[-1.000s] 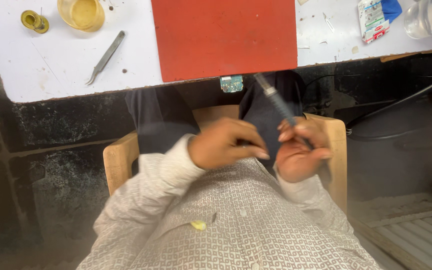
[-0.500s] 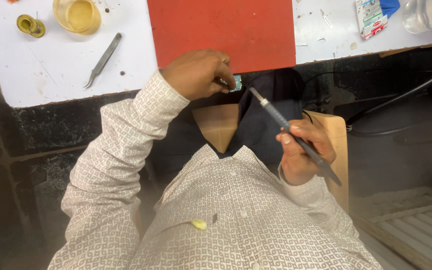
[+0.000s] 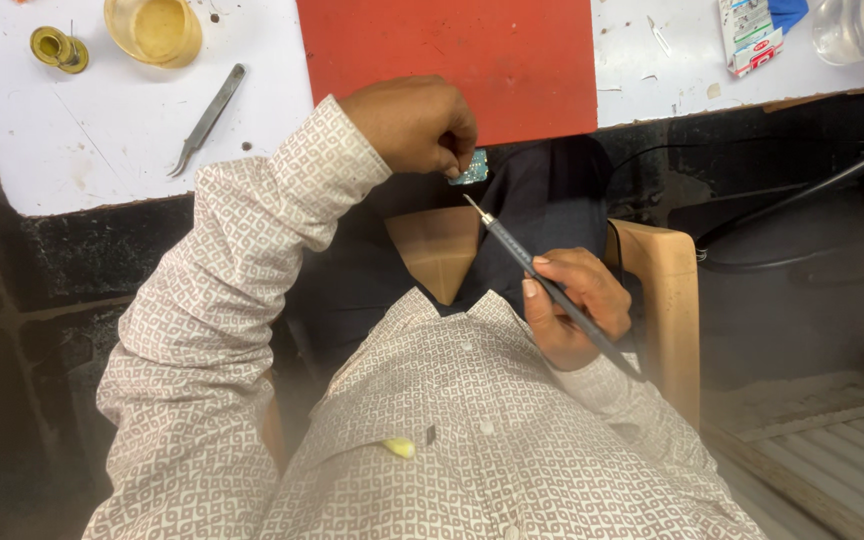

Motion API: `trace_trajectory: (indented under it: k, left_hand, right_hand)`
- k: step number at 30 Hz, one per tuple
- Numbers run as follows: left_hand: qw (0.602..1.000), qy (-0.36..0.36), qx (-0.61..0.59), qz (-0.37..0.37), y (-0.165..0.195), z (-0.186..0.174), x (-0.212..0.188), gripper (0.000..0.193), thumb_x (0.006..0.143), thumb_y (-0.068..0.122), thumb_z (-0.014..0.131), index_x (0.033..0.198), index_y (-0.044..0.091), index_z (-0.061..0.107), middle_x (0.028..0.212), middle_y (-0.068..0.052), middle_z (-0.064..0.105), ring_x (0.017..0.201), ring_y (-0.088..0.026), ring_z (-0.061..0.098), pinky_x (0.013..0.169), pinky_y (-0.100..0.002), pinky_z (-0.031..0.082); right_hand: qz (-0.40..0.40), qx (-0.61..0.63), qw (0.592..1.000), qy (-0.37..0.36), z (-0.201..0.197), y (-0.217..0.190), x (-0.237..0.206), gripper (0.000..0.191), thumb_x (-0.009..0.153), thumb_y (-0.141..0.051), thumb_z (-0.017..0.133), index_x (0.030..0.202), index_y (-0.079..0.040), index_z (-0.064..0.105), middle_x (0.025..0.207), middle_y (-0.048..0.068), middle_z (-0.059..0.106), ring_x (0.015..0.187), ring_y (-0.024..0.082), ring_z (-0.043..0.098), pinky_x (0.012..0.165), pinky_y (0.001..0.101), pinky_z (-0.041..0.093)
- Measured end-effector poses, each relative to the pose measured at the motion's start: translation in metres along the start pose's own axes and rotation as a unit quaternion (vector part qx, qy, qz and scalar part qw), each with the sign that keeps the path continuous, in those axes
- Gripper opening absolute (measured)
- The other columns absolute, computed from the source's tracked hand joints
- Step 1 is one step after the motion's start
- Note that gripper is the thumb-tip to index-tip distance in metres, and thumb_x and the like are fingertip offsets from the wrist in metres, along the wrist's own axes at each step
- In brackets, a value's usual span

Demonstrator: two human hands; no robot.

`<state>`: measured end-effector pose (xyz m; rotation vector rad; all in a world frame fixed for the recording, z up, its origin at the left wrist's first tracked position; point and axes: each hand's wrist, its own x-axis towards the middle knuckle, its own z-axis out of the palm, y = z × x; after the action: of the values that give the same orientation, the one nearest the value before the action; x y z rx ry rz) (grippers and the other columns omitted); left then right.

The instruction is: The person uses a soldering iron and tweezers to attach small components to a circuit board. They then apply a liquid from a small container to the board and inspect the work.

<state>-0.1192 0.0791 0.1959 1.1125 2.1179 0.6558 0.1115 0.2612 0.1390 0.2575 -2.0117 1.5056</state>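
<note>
The left hand (image 3: 414, 124) is reaching forward to the near edge of the white worktable (image 3: 82, 150), fingers curled tight and pinching a small greenish circuit board (image 3: 470, 168). The board is sitting just below the lower edge of the red mat (image 3: 452, 50), mostly hidden under the fingertips — only one corner is showing.

The right hand (image 3: 570, 305) is hovering lower, over the lap, and is gripping a slim dark soldering iron (image 3: 542, 280) pen-fashion. The shaft is running diagonally through the closed fingers, its metal tip pointing up and left towards the board; tip and board are near each other but apart. The rear of the iron is extending down and right past the wrist.

The person is sitting in a wooden chair (image 3: 664, 290), wearing a white patterned shirt (image 3: 472, 440) and dark trousers.

On the worktable, left of the mat, a pair of metal tweezers (image 3: 208, 118) is lying at a slant. Beyond it a yellowish translucent cup (image 3: 155, 28) is standing, with a small brass-coloured pot (image 3: 56, 48) just to its left. At the far right of the table a printed packet (image 3: 752, 32) is lying beside a clear container (image 3: 860, 26), which is partly cut off by the frame. A black cable (image 3: 802, 195) is looping below the table edge on the right — its ends are out of sight.
</note>
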Motion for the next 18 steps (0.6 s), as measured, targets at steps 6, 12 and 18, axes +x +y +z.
trace_trajectory:
  k: [6, 12, 18]
  left_hand:
    - [0.998, -0.045, 0.043, -0.025, 0.004, -0.007, 0.014, 0.007, 0.082, 0.016, 0.08, 0.087, 0.011, 0.079, 0.081, -0.001, 0.077, 0.076, -0.015, 0.074, 0.069, -0.034, 0.057]
    - [0.998, -0.044, 0.028, -0.029, 0.002, -0.01, 0.014, 0.007, 0.081, 0.016, 0.081, 0.087, 0.013, 0.079, 0.08, 0.0, 0.077, 0.075, -0.013, 0.073, 0.067, -0.033, 0.057]
    - [0.999, -0.033, 0.019, -0.014, -0.003, -0.006, 0.014, 0.008, 0.081, 0.016, 0.081, 0.087, 0.012, 0.079, 0.08, 0.0, 0.077, 0.073, -0.013, 0.074, 0.065, -0.032, 0.057]
  right_hand:
    - [-0.097, -0.087, 0.991, 0.014, 0.024, -0.014, 0.011, 0.016, 0.086, 0.001, 0.076, 0.098, 0.003, 0.066, 0.085, 0.015, 0.072, 0.075, 0.022, 0.074, 0.065, 0.0296, 0.06]
    - [-0.123, -0.168, 0.978, 0.01, 0.045, -0.025, 0.019, 0.015, 0.083, 0.002, 0.077, 0.094, 0.003, 0.066, 0.081, 0.014, 0.072, 0.072, 0.023, 0.074, 0.063, 0.0292, 0.06]
    - [-0.107, -0.18, 0.978, 0.023, 0.052, -0.028, 0.019, 0.014, 0.082, 0.004, 0.076, 0.093, 0.004, 0.067, 0.079, 0.014, 0.072, 0.07, 0.022, 0.073, 0.061, 0.0271, 0.059]
